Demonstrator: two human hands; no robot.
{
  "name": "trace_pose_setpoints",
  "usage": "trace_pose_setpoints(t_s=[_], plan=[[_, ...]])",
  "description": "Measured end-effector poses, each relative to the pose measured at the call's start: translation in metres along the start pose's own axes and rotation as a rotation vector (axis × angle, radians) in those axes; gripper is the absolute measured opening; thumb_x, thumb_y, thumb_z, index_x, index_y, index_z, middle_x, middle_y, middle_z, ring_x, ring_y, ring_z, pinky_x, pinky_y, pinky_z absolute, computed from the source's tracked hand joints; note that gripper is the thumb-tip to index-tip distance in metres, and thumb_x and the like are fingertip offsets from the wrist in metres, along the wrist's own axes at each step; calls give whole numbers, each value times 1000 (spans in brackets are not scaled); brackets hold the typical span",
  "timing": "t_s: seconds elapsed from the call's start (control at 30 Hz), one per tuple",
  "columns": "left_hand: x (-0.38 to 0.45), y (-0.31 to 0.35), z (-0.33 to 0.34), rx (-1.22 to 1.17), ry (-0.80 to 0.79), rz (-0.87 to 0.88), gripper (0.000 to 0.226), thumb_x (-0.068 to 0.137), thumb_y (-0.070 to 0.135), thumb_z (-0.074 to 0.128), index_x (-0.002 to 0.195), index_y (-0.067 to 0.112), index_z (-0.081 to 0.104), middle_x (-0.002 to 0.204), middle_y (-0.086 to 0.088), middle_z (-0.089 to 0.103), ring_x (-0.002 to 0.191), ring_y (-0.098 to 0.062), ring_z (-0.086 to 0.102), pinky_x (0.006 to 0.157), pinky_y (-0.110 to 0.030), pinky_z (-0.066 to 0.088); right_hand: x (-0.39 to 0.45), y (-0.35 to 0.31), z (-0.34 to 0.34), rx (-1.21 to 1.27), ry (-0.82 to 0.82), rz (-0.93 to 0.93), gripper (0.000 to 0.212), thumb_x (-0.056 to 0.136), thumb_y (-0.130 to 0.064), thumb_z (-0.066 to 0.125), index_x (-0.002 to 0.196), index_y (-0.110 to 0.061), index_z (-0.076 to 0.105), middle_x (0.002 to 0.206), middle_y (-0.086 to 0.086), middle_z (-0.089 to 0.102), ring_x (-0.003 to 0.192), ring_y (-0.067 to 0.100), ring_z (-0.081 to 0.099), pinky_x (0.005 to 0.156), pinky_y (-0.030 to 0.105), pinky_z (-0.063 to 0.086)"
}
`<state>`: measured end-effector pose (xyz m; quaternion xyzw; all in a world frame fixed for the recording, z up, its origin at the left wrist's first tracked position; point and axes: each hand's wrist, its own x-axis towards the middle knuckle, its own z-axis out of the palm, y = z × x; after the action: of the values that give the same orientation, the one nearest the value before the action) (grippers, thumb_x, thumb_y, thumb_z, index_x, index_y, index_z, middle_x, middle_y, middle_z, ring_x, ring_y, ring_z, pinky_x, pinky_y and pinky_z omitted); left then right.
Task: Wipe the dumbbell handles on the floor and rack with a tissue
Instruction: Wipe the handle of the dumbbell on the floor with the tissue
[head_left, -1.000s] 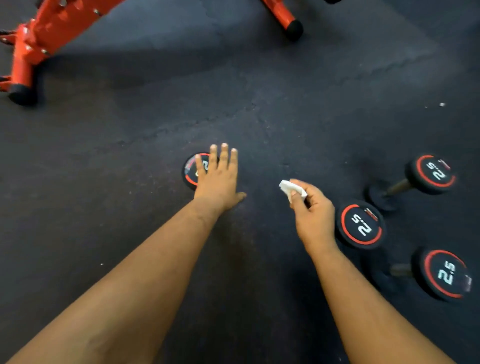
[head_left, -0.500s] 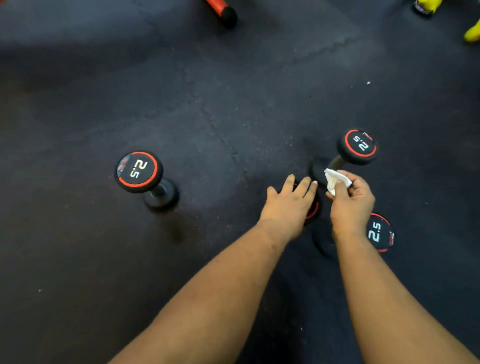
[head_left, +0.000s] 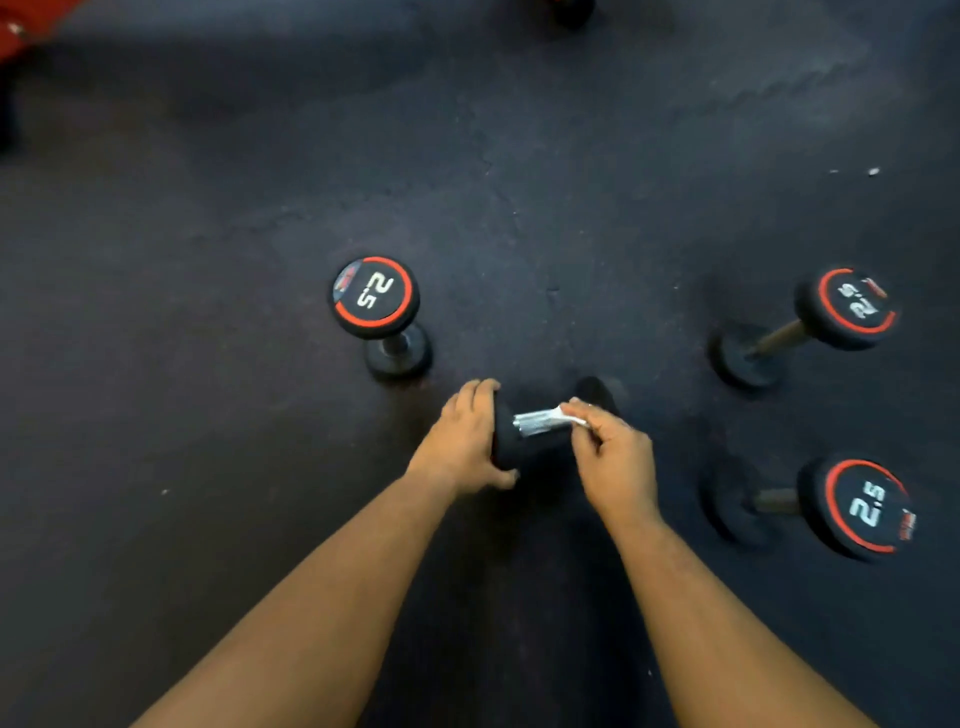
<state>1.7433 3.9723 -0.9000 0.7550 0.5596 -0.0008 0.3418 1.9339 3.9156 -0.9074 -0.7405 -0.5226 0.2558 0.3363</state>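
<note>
A small black dumbbell (head_left: 540, 423) lies sideways at the centre, its silver knurled handle showing between my hands. My left hand (head_left: 465, 439) grips its left head, fingers curled over the top. My right hand (head_left: 613, 457) pinches a white tissue (head_left: 569, 414) against the right end of that handle. The dumbbell's right head is partly hidden behind my right hand. Three other 2.5 dumbbells with red rings stand on end on the floor: one at the centre left (head_left: 376, 306), one at the upper right (head_left: 841, 309) and one at the lower right (head_left: 857, 506).
Dark rubber floor mats (head_left: 519, 156) fill the view. A red piece of equipment (head_left: 13, 36) shows at the top left corner, and a dark foot of a frame (head_left: 571, 10) sits at the top edge. Small white specks (head_left: 872, 171) lie at the right.
My left hand has tipped the middle dumbbell onto its side, exposing its handle. My right hand has brought the tissue down onto that handle. The view shifted left.
</note>
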Motion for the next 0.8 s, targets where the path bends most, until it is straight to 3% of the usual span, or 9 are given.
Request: trace_pose_setpoints(t_s=[0.1,0.2,0.33,0.43,0.5,0.63,0.8], plan=[[-18,-24,21,-105,-21,-83,121,63,39,93,156,13,20,161,-5,21,148,-24,26,119,-30,24,-16,1,27,-115,-140,-86,35,87,1,66,112,-20,78,124,-3,71,115,8,63,101,7,37],[-23,-34,33,-113,8,-69,123,63,39,94,157,13,19,163,-6,21,150,-23,25,121,-33,26,-25,2,50,-227,-221,-229,35,88,1,66,117,-18,75,130,1,68,121,13,62,104,25,45],[-23,-35,29,5,18,-64,129,67,50,90,160,11,9,167,-8,14,154,-23,14,124,-36,19,-14,-3,68,-257,-197,-250,36,93,-3,61,126,-16,70,137,4,63,131,17,56,112,33,41],[-21,-34,30,126,45,-35,129,74,51,84,160,9,-2,169,-8,3,156,-22,2,127,-39,11,-9,-3,72,-459,-212,-362,39,92,-4,61,128,-16,68,137,5,64,131,24,56,115,50,37],[-20,-34,34,133,41,-21,125,78,44,83,160,9,-5,169,-8,3,156,-20,2,127,-39,11,-17,3,74,-600,-348,-415,49,94,-9,58,142,-16,55,148,4,54,141,24,45,118,53,29],[-17,-33,34,147,31,-35,119,78,41,83,160,9,3,168,-8,10,156,-21,6,127,-41,14,-34,15,74,-739,-522,-380,75,97,-19,47,161,-20,7,169,-3,6,156,18,-2,123,58,0],[-5,-36,27,160,2,-61,122,72,44,86,160,8,9,167,-9,17,155,-21,13,126,-42,16,-15,-1,71,-761,-538,-369,71,97,-25,46,161,-22,15,168,-7,12,155,13,1,116,66,-9]])
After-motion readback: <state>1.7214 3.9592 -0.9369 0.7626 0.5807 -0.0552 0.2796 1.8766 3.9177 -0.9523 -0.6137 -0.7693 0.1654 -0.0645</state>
